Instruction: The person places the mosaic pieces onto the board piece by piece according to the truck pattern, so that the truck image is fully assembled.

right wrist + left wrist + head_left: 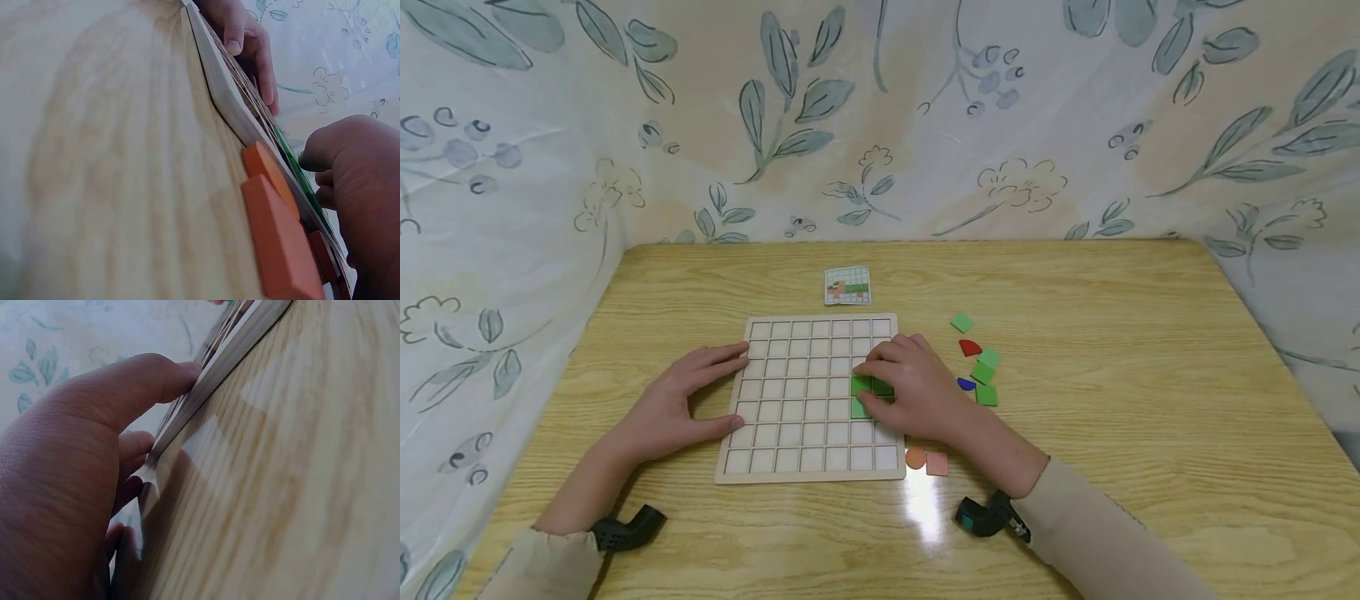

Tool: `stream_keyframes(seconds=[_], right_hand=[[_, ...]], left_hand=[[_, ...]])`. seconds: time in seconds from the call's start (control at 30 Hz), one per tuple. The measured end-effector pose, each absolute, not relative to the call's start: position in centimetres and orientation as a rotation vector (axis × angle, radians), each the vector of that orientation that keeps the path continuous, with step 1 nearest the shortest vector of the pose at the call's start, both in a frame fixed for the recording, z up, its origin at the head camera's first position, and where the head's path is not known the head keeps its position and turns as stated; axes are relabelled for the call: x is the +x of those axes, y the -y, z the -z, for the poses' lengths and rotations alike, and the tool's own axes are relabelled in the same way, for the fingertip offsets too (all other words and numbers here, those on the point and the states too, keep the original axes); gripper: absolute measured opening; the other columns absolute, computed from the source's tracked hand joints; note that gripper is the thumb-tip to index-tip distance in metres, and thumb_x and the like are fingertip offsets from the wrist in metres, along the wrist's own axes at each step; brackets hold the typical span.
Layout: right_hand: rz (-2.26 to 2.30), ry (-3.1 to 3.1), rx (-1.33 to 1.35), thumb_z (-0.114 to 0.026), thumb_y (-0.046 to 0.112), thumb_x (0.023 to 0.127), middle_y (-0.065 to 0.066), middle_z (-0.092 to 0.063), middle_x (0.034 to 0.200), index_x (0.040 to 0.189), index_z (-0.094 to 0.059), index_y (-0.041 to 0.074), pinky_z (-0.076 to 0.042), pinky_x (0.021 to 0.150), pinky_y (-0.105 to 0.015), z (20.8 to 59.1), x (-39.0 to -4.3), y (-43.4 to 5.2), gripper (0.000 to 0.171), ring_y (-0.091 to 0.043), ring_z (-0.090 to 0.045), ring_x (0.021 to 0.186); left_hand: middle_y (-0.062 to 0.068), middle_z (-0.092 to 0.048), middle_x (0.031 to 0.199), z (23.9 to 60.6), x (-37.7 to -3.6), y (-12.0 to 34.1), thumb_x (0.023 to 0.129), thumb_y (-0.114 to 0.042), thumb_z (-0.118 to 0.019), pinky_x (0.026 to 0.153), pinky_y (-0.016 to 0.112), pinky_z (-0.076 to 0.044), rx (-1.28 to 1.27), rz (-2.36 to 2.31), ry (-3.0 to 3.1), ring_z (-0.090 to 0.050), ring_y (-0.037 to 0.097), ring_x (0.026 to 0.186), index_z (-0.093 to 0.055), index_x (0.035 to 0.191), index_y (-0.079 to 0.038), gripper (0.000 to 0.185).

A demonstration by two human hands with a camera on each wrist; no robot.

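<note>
Your left hand (681, 400) lies flat with straight fingers against the left edge of the pale wooden grid board (790, 367), which sits on the light wood-grain tabletop (1112, 350). Your right hand (910, 387) rests on the board's right side, fingertips pressing down on the green square tiles (860, 386) set in its cells. An orange round piece (915, 457) and a salmon square piece (937, 463) lie just beside the board's lower right corner.

Pale wooden grid board (790, 392), green tiles (867, 388), orange pieces (927, 461), leaf-patterned backdrop (925, 117)
</note>
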State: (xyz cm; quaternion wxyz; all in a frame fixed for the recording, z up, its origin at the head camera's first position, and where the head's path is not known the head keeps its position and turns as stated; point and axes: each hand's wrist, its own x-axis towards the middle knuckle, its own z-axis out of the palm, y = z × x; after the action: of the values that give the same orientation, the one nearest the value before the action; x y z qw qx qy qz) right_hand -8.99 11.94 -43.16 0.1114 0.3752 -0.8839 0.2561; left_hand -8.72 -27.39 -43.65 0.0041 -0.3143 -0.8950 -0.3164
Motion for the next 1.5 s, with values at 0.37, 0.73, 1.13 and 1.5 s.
stream_keyframes(seconds=[0.37, 0.73, 1.13, 1.5], right_hand=[[-0.733, 2.556, 1.095, -0.082, 0.026, 0.096, -0.001, -0.074, 0.109, 0.113, -0.085, 0.014, -0.047, 0.088, -0.042, 43.1, -8.7, -12.1, 0.021, -0.022, -0.062, 0.100], [-0.793, 2.512, 1.026, -0.081, 0.018, 0.095, 0.000, -0.074, 0.101, 0.108, -0.085, 0.010, -0.049, 0.084, -0.043, 43.0, -7.9, -14.2, 0.016, -0.021, -0.061, 0.090], [-0.802, 2.429, 0.978, -0.086, 0.013, 0.089, -0.003, -0.074, 0.104, 0.110, -0.084, 0.007, -0.051, 0.087, -0.046, 43.2, -6.8, -17.0, 0.022, -0.027, -0.066, 0.096], [-0.791, 2.449, 0.914, -0.086, 0.011, 0.087, -0.006, -0.075, 0.104, 0.110, -0.084, 0.004, -0.049, 0.085, -0.048, 43.3, -5.7, -20.1, 0.024, -0.026, -0.065, 0.095]], left_hand=[[0.002, -0.049, 0.168, 43.7, -8.7, 27.6, 0.085, -0.027, -0.096, 0.125, 0.018, -0.016, -0.988, 0.991, 2.790, -0.041, 0.037, 0.154, -0.061, 0.158, -0.017, 0.081], [0.001, -0.049, 0.168, 43.7, -8.8, 27.3, 0.087, -0.030, -0.095, 0.121, 0.016, -0.020, -0.995, 0.986, 2.802, -0.042, 0.032, 0.154, -0.060, 0.159, -0.018, 0.081], [0.002, -0.048, 0.169, 43.9, -8.7, 27.7, 0.088, -0.030, -0.095, 0.122, 0.019, -0.021, -0.995, 0.978, 2.812, -0.041, 0.036, 0.155, -0.060, 0.159, -0.017, 0.080], [0.002, -0.048, 0.169, 43.7, -8.8, 27.7, 0.088, -0.029, -0.095, 0.124, 0.022, -0.022, -0.997, 0.981, 2.814, -0.040, 0.039, 0.155, -0.060, 0.159, -0.017, 0.081]])
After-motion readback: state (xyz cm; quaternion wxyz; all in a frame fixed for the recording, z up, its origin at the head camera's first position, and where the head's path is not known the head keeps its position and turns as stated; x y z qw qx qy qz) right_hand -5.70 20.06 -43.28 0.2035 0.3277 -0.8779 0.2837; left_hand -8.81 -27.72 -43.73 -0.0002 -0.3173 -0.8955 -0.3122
